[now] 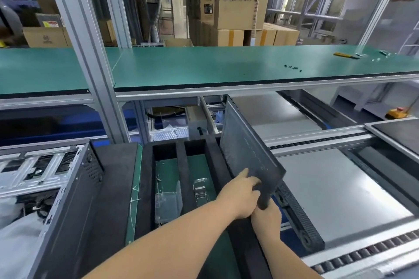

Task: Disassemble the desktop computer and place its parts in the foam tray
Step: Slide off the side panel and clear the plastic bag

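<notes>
While the opened computer case (68, 188) is lying at my left on the counter (133, 199), I am holding its dark side panel (247, 149) on edge along the right side of the black foam tray (145, 188), my left hand (240, 195) and right hand (266, 217) both gripping its near corner.

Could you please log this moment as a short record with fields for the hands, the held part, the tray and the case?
left hand: grips the near end of the side panel, fingers on its face
right hand: grips the same end from below
side panel: dark, on edge, tilted, at the tray's right side
foam tray: black, two open slots holding clear plastic pieces
computer case: left of tray, side open
</notes>
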